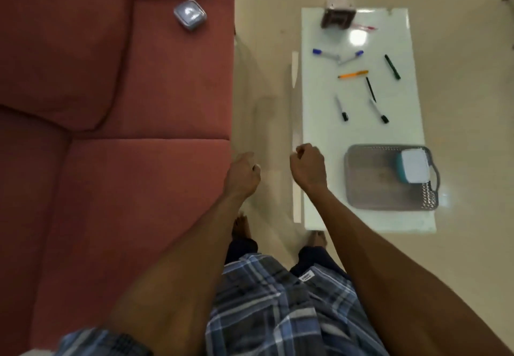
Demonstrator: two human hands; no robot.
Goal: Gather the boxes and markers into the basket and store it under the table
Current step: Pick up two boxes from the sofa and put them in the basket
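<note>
A grey perforated basket sits on the near end of the white table, and a teal box with a white lid lies inside it at the right. Several markers lie scattered mid-table: two blue-capped ones, an orange pen, a green one, and black ones. A grey box rests on the red sofa. A dark box stands at the table's far end. My left hand and my right hand hover over the floor, both loosely curled and holding nothing.
The red sofa fills the left side. A strip of beige floor runs between sofa and table, with my bare feet on it. A red pen lies by the dark box.
</note>
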